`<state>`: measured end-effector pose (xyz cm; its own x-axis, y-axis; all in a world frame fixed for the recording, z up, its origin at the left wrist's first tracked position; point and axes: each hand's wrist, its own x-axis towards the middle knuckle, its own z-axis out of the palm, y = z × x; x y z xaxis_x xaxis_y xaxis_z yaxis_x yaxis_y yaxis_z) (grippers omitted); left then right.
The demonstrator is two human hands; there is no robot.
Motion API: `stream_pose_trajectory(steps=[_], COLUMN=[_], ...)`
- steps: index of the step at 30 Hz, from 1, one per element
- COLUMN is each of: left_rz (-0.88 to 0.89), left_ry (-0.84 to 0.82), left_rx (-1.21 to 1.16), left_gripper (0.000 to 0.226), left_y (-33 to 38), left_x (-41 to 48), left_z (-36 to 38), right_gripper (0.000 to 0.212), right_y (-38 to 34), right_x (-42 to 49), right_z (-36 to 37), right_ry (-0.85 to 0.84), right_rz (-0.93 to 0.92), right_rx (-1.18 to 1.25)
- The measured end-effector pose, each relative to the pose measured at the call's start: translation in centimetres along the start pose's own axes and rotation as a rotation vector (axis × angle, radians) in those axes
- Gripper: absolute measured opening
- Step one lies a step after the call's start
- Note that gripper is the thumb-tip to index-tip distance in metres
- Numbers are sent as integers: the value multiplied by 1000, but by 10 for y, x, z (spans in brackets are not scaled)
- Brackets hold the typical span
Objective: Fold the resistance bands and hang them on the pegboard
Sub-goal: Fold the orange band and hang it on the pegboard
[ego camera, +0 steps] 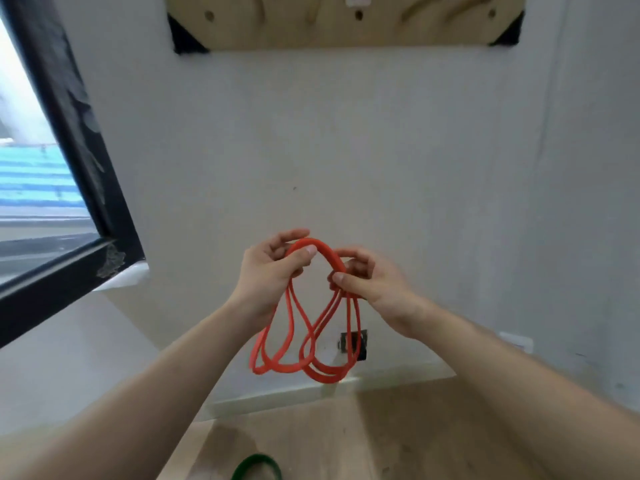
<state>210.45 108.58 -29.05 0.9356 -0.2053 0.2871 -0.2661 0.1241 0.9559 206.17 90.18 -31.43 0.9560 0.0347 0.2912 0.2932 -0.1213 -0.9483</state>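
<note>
Floorboards of pale wood [381,427] lie nearest, and on them, at the bottom edge of the view, a dark green rubber resistance band [257,466] shows only its upper arc. No hand is on it.

Above it both bare forearms reach forward. The left hand [273,271] pinches the top bend of a long orange-red rubber resistance band [304,341] between thumb and curled fingers. The right hand [367,289] grips the gathered strands just beside it, its fingers wrapped round them. The band is doubled over into several loops that hang below the hands and cross each other, clear of the floor.

Farther off, a dark socket plate [353,344] sits low on the grey wall, and a black window frame [86,150] runs along the left.

Highest and farthest is the pale wooden pegboard [346,32], with black corner brackets and blurred pegs. No band hangs on the part in view.

By my reading, folding of the first band is nearly done. Hanging it is still to come, and the green one is not yet begun.
</note>
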Motion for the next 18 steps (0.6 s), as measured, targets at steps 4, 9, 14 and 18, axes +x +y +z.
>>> stream_pose_trajectory(steps=[4, 9, 14, 18], left_rz=[55, 178, 257, 306], left_ry=[21, -1, -40, -41], left_rx=[-13, 74, 54, -66], left_gripper=[22, 24, 26, 25], left_y=[46, 109, 169, 205], left_x=[22, 48, 64, 80], left_z=[1, -2, -8, -14], right_gripper=[28, 25, 21, 18], right_y=[-41, -111, -179, -216], right_x=[23, 54, 82, 103], right_z=[0, -13, -19, -11], right_ry=[101, 167, 196, 210], right_rz=[-125, -233, -315, -391], right_rx=[22, 42, 35, 10])
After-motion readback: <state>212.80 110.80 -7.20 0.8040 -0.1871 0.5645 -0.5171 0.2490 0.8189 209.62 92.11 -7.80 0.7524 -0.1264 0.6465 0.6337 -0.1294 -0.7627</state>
